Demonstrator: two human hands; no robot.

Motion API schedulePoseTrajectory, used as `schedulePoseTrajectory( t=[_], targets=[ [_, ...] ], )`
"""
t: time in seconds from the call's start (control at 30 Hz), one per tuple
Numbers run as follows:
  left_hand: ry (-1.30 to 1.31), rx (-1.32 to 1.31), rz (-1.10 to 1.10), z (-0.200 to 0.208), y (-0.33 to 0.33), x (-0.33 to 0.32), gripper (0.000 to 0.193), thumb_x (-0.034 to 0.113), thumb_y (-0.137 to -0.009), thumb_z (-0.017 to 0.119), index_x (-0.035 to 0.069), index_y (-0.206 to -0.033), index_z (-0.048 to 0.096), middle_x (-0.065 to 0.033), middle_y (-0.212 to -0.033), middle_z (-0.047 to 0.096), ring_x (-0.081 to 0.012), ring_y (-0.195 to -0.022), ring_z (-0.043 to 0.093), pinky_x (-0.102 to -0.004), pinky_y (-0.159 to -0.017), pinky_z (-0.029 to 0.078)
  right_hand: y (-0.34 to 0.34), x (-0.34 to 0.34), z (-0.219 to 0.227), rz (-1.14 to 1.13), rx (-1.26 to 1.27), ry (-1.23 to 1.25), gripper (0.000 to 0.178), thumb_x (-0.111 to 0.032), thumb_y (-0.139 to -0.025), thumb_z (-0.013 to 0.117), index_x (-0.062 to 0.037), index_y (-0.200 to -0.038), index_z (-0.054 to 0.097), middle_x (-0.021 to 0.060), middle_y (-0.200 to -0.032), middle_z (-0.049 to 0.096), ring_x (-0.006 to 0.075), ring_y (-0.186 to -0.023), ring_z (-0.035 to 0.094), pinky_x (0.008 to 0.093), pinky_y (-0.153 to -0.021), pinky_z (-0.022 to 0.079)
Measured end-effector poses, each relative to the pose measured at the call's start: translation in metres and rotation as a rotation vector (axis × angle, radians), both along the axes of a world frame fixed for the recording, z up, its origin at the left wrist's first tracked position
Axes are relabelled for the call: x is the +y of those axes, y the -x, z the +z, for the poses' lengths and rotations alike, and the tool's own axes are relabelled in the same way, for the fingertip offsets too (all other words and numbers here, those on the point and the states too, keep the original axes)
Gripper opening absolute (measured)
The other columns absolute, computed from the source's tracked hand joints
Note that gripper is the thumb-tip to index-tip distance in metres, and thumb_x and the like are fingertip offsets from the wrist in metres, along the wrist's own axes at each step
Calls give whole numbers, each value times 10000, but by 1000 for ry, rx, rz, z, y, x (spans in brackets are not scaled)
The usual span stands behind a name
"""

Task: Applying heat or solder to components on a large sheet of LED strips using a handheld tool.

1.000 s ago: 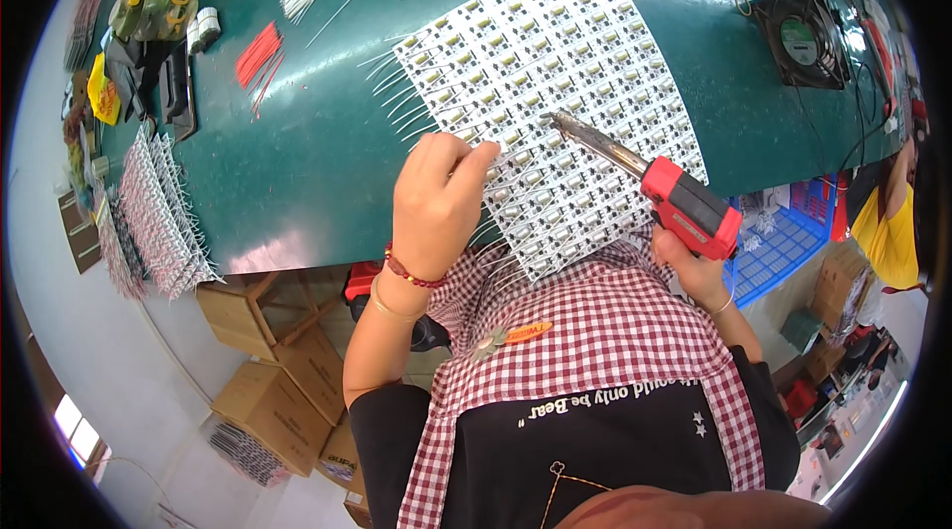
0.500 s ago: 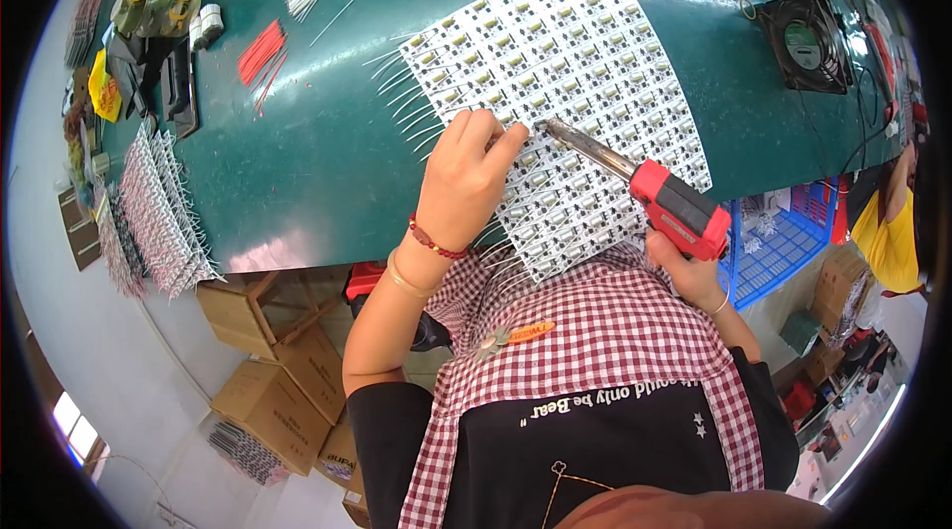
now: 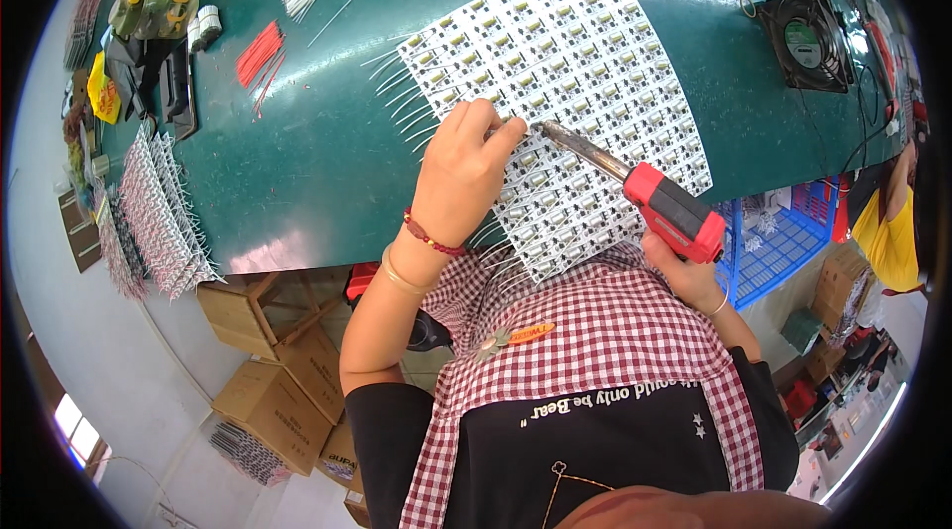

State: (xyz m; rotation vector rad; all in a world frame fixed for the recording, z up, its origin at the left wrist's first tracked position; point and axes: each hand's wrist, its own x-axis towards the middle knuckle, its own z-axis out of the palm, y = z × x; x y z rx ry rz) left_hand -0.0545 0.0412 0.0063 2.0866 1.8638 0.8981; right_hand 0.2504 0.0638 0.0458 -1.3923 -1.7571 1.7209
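The circuit panel (image 3: pixel 595 83) lies on the table (image 3: pixel 327 182), wire bundles (image 3: pixel 260 53) to its left, a fan (image 3: pixel 808 45) right; cartons (image 3: pixel 268 410) sit near left, a crate (image 3: pixel 769 259) near right.

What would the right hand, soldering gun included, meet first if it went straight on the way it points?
Leading the right hand, the tip of its soldering gun would likely meet the left hand first, at the fingertips; depth is unclear, so the circuit-board sheet below could come sooner.
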Motion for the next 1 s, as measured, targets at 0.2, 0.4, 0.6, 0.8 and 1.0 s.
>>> schedulePoseTrajectory(
  t=[0.2, 0.4, 0.6, 0.8, 1.0],
  targets=[
    [15, -29, -13, 0, 3, 2, 246, -53, -723, 624, 53, -939, 673, -77, -818, 494, -236, -781, 550, -349, -680, 492, -6, -4, 1, 14, 28, -40, 220, -78, -875, 766, -21, -1075, 692, 21, -917, 683, 92, -790, 603, 273, -708, 490],
    [-28, -39, 16, 0, 1, 4, 242, -74, -730, 670, 72, -917, 719, -56, -773, 503, -218, -712, 556, -340, -602, 486, -21, -9, -10, -4, 124, 99, 229, -98, -950, 705, -38, -1164, 651, 11, -1022, 661, 98, -915, 593, 291, -782, 489],
    [19, 24, -4, 16, 11, 0, 258, -53, -718, 702, 74, -942, 716, -61, -754, 492, -222, -696, 547, -345, -598, 472, -11, -4, -1, -93, 174, 218, 158, -119, -951, 709, -34, -1070, 648, 5, -867, 641, 93, -769, 593, 278, -681, 488],
    [-106, 51, 34, 14, 8, 2, 278, -66, -696, 719, 54, -947, 712, -59, -739, 466, -214, -675, 529, -339, -583, 452, -3, 3, -2, -102, 171, 156, 168, -120, -940, 722, -26, -1065, 660, -2, -820, 637, 86, -703, 583, 272, -633, 482],
    [-87, 49, 48, -5, -6, -3, 253, -23, -731, 633, 32, -974, 673, -69, -764, 445, -221, -714, 513, -343, -630, 455, 7, 8, 1, -75, 67, 89, 277, -92, -893, 759, -8, -1143, 673, 3, -902, 663, 84, -793, 604, 270, -708, 498]
  ],
)
